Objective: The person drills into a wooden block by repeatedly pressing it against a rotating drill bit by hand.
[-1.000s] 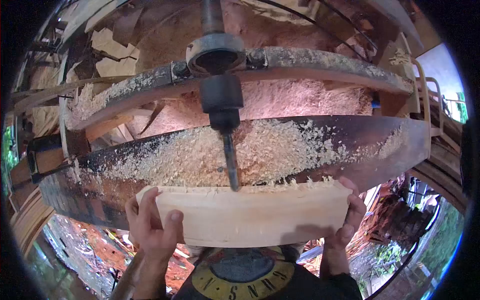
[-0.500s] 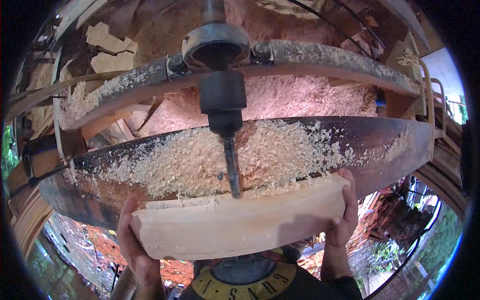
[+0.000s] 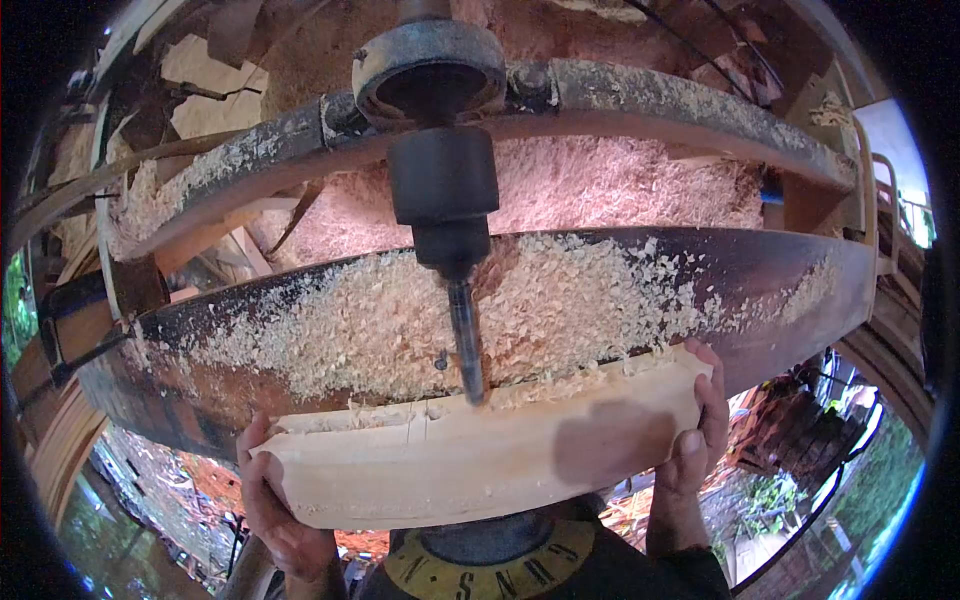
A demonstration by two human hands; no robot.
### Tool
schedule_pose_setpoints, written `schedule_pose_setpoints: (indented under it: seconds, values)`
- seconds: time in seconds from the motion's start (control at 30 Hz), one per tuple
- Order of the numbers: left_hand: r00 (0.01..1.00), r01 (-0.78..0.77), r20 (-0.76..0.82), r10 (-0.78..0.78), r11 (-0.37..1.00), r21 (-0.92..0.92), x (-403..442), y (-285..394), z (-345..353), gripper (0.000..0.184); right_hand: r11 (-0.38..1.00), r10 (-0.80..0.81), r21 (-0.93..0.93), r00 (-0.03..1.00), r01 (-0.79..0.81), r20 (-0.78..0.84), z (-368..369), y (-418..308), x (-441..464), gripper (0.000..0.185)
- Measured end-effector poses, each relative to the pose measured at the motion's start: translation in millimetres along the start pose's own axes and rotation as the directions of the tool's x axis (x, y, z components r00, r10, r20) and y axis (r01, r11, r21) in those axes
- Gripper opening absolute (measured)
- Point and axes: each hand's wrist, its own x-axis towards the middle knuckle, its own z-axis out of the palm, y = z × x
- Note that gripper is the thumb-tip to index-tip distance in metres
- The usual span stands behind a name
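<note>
A pale wooden block (image 3: 480,455) lies along the near edge of a dark work table (image 3: 780,320). My left hand (image 3: 275,500) is closed round its left end, fingertips over the top corner. Round the right end my right hand (image 3: 695,440) grips in the same way, thumb on the near face. A spinning-tool chuck (image 3: 443,180) hangs above, and its slim bit (image 3: 466,340) reaches down to the block's far edge. Along that edge the wood is rough, with shavings on it.
Wood chips (image 3: 430,320) are heaped on the table behind the block. A chip-dusted beam (image 3: 690,105) crosses behind the chuck. More sawdust (image 3: 620,185) is piled beyond the table. Stacked boards (image 3: 60,440) stand at the left.
The block and both hands have shifted slightly in view, the left end a little lower. The chuck looks larger and nearer. Both hands keep their grip.
</note>
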Motion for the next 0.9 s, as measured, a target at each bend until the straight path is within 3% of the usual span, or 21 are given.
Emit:
schedule_pose_setpoints:
  seconds: [0.2, 0.4, 0.47, 0.53, 0.67, 0.77, 0.9]
  values:
    - [0.997, -0.027, 0.065, 0.031, 0.998, -0.053, 7.9, 2.8, 2.2, 0.082, 0.999, -0.020, -0.029, 1.000, 0.020, -0.018, 1.5, -2.6, 3.6, 0.060]
    - [0.995, -0.090, 0.051, 0.084, 0.989, 0.117, 9.4, -7.6, -4.1, 0.067, 0.993, -0.033, -0.112, 0.999, 0.030, -0.030, -6.5, 4.0, 0.6, 0.052]
    - [0.982, -0.188, 0.048, 0.184, 0.974, 0.123, 6.9, -21.6, -10.2, 0.063, 0.986, -0.063, -0.152, 0.998, 0.061, -0.013, -8.8, 5.4, 4.5, 0.048]
    - [0.994, -0.107, 0.008, 0.107, 0.985, 0.138, 7.6, -14.6, -4.4, 0.061, 0.972, -0.090, -0.217, 0.996, 0.088, -0.002, -9.7, 5.5, 6.3, 0.043]
    - [0.984, -0.179, 0.000, 0.180, 0.976, 0.122, 3.7, -27.8, -13.8, 0.057, 0.979, -0.103, -0.179, 0.994, 0.098, -0.018, -7.1, 7.0, 6.3, 0.043]
    - [0.986, -0.149, -0.067, 0.154, 0.986, 0.078, 2.4, -30.2, -11.5, 0.058, 0.986, -0.097, -0.136, 0.995, 0.092, -0.027, -5.0, 5.4, 7.1, 0.043]
    - [0.966, -0.239, -0.042, 0.255, 0.943, 0.233, 5.0, -33.1, -10.3, 0.059, 0.987, -0.098, -0.134, 0.995, 0.093, -0.028, -5.0, 6.8, 8.3, 0.045]
